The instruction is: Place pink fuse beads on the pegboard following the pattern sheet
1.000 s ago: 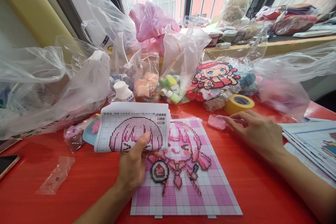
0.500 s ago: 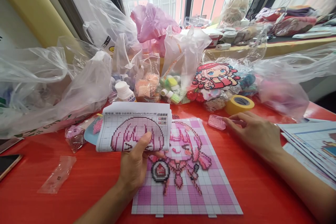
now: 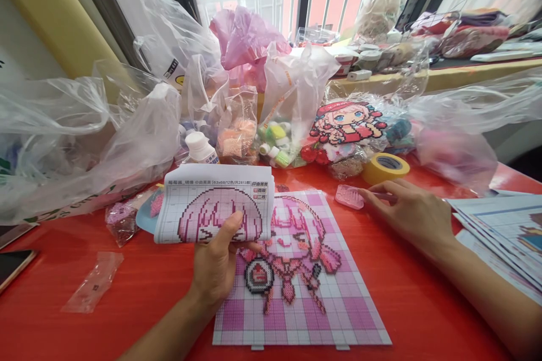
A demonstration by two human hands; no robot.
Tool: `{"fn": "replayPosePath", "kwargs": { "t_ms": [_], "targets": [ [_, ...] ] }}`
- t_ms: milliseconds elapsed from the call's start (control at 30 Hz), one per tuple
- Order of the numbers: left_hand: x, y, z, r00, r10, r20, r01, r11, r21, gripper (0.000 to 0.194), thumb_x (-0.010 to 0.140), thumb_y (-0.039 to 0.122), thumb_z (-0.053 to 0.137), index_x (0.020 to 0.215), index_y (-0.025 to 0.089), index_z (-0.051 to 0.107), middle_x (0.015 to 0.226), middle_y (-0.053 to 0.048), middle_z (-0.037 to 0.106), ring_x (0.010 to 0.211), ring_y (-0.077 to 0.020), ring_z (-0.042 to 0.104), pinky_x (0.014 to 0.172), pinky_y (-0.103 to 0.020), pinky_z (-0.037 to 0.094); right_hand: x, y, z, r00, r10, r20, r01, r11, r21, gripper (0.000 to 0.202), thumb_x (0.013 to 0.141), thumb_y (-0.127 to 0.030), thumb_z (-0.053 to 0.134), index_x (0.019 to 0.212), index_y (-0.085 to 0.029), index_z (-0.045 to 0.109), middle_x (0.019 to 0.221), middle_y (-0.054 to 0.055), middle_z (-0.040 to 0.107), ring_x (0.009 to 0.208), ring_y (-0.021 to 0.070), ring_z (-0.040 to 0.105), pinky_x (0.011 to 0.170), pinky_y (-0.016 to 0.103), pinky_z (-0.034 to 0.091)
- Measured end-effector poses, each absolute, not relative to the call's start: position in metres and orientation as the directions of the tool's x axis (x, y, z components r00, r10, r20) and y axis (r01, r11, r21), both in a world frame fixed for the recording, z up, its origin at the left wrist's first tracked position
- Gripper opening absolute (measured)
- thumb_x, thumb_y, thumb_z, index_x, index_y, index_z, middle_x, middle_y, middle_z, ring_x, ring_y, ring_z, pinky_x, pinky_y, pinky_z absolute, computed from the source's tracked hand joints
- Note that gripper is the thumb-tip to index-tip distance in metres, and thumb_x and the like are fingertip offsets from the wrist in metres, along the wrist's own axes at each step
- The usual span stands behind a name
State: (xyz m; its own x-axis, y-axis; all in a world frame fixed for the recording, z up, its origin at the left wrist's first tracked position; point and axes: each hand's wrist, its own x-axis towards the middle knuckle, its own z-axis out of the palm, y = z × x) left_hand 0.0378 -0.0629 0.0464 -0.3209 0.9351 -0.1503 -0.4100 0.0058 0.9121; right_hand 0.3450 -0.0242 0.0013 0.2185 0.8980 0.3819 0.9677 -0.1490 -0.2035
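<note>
My left hand (image 3: pixel 218 262) grips a folded paper pattern chart (image 3: pixel 220 211), thumb on its printed face. The chart covers the upper left of a pegboard (image 3: pixel 334 316) with a pink and white checked sheet. On the board is a character design made of small fuse beads (image 3: pixel 288 282), in pink, red, black and white. To the right, the closed fingers of my right hand (image 3: pixel 406 214) are at the edge of a small clear pink bead tray (image 3: pixel 349 196). A slim pinkish stick-like part shows beneath these fingers; whether it belongs to the tray is unclear.
Behind the board stand a white bottle (image 3: pixel 201 148), bags of beads (image 3: pixel 237 135), a finished bead figure (image 3: pixel 349 123) and yellow tape (image 3: pixel 386 168). At left are a blue dish (image 3: pixel 146 211), an empty packet (image 3: pixel 95 282) and a phone (image 3: pixel 14 268). Printed sheets (image 3: pixel 503 225) lie right.
The chart in my left hand has shifted very slightly left. My right hand stays at the pink tray, and the bead design looks the same.
</note>
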Motion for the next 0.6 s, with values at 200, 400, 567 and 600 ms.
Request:
{"fn": "replayPosePath", "kwargs": {
  "t_ms": [200, 400, 567, 600],
  "targets": [
    [0.0386, -0.0628, 0.0463, -0.321, 0.936, -0.145, -0.418, -0.002, 0.909, 0.023, 0.056, 0.022, 0.087, 0.067, 0.016, 0.067, 0.065, 0.004, 0.068, 0.050, -0.0127, 0.059, 0.034, -0.023, 0.054, 0.3465, -0.0221, -0.0025, 0.235, 0.893, 0.385, 0.961, -0.155, -0.227, 0.055, 0.085, -0.070, 0.044, 0.080, -0.023, 0.072, 0.086, 0.008, 0.073, 0.074, 0.0267, 0.065, 0.052, 0.031, 0.030],
    [0.0386, -0.0631, 0.0457, -0.319, 0.937, -0.141, -0.414, -0.004, 0.910, 0.023, 0.058, 0.022, 0.086, 0.066, 0.017, 0.065, 0.064, 0.004, 0.067, 0.051, -0.0128, 0.059, 0.034, -0.023, 0.054, 0.3482, -0.0208, -0.0069, 0.210, 0.881, 0.424, 0.964, -0.116, -0.237, 0.063, 0.084, -0.075, 0.037, 0.078, -0.023, 0.072, 0.084, 0.009, 0.073, 0.072, 0.0271, 0.064, 0.052, 0.032, 0.029],
    [0.0392, -0.0640, 0.0470, -0.317, 0.937, -0.149, -0.423, 0.001, 0.906, 0.023, 0.058, 0.020, 0.086, 0.069, 0.016, 0.066, 0.061, 0.004, 0.066, 0.048, -0.0127, 0.061, 0.035, -0.022, 0.054, 0.3504, -0.0230, -0.0072, 0.158, 0.857, 0.491, 0.978, -0.069, -0.195, 0.059, 0.085, -0.074, 0.042, 0.076, -0.023, 0.071, 0.079, 0.006, 0.072, 0.065, 0.0235, 0.063, 0.049, 0.029, 0.028],
    [0.0394, -0.0644, 0.0472, -0.312, 0.938, -0.149, -0.422, 0.003, 0.906, 0.022, 0.058, 0.020, 0.085, 0.068, 0.016, 0.066, 0.061, 0.005, 0.066, 0.047, -0.0124, 0.060, 0.035, -0.022, 0.054, 0.3503, -0.0238, -0.0065, 0.136, 0.843, 0.520, 0.983, -0.050, -0.175, 0.056, 0.086, -0.072, 0.044, 0.077, -0.023, 0.072, 0.080, 0.006, 0.072, 0.065, 0.0221, 0.063, 0.048, 0.028, 0.028]
  ]
}}
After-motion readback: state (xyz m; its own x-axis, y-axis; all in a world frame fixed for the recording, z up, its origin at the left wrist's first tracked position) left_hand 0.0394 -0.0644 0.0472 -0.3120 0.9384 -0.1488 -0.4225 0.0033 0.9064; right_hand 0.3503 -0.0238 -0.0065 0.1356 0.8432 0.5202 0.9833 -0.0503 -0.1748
